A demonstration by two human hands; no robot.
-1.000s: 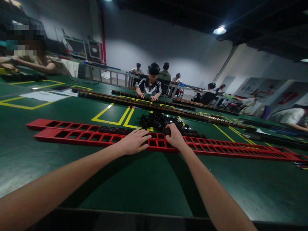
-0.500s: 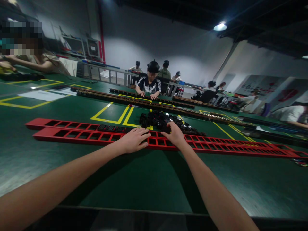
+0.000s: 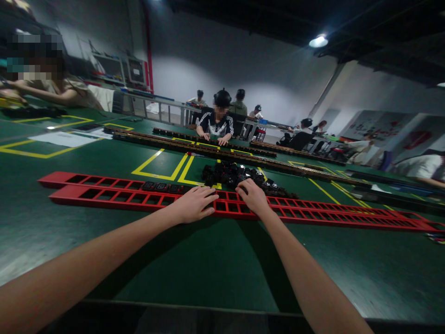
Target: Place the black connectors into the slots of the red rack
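My left hand [image 3: 196, 204] lies palm down across a long red frame [image 3: 118, 198] with a row of rectangular openings, fingers stretched out and slightly apart. Beside it on the right, my right hand [image 3: 254, 198] is over the same frame with its fingers curled together. Whatever may be between its fingertips is hidden. Several square black socket-like modules [image 3: 160, 186] sit in openings of the second, farther red strip [image 3: 57, 177], left of my left hand. A heap of glossy black parts [image 3: 225, 175] lies just behind the frame, close to my right fingertips.
Long dark rails [image 3: 194, 149] run across the green table [image 3: 194, 273] beyond the heap. Yellow tape [image 3: 156, 176] marks rectangles on the surface. White paper sheets [image 3: 60, 138] lie at the left. A co-worker [image 3: 215, 124] sits opposite; another person [image 3: 62, 90] works at far left.
The fingers of my right hand have drawn closer together and shifted slightly right. My left hand stays in about the same place on the red frame.
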